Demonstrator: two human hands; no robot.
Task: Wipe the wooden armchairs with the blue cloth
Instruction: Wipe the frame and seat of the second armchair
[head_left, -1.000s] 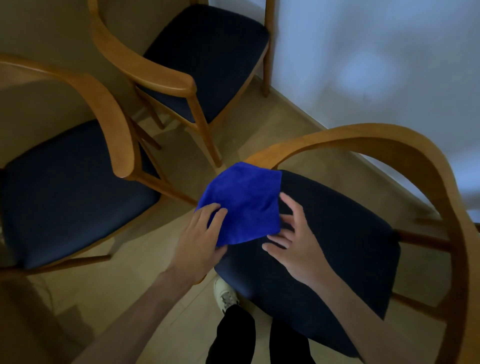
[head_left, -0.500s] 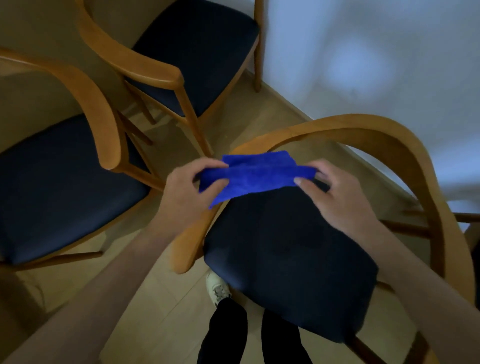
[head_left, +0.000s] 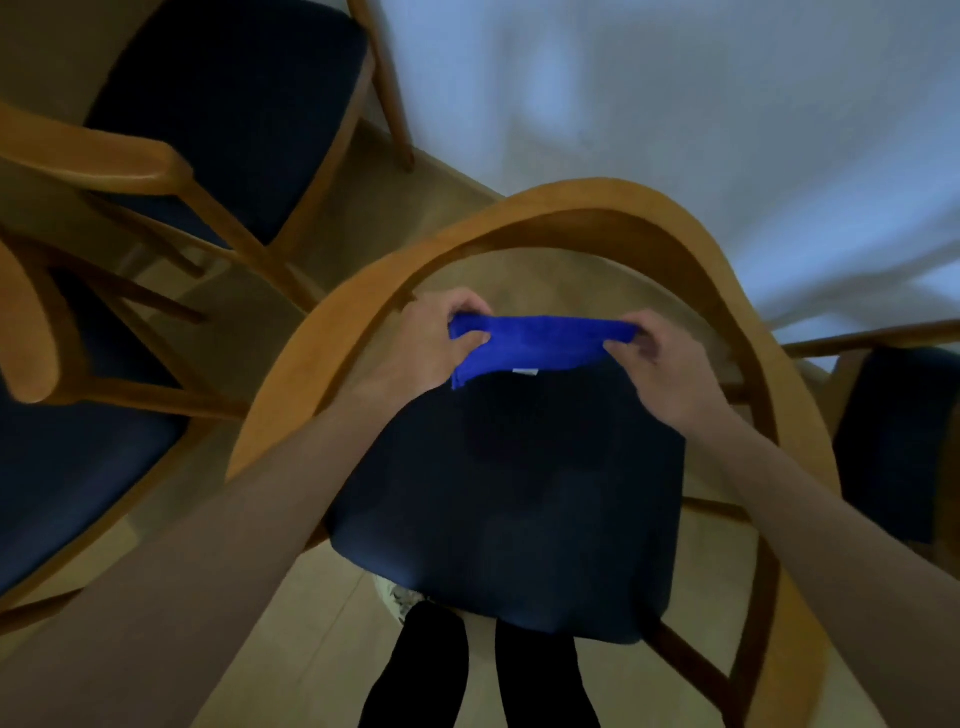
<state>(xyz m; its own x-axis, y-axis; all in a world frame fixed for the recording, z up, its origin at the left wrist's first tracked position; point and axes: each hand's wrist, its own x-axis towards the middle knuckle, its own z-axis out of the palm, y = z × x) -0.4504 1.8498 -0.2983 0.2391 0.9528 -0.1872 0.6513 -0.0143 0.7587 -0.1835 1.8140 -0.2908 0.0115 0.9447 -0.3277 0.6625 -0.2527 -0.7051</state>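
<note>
Both hands are up over the nearest armchair (head_left: 597, 208), and the blue cloth (head_left: 535, 343) is stretched between them, folded into a band above the back part of the dark seat cushion (head_left: 509, 493). The left hand (head_left: 431, 343) has its grip pinched on the cloth's left end, thumb on top. The right hand (head_left: 660, 358) has its grip curled round the right end. A small white tag shows at the cloth's lower edge. The curved wooden backrest arcs just beyond the hands. Two more armchairs stand to the left, one far (head_left: 218, 119) and one near (head_left: 78, 467), and another (head_left: 893, 441) sits at the right edge. Black trouser legs (head_left: 478, 675) show below, on the wooden floor (head_left: 322, 613).
</note>
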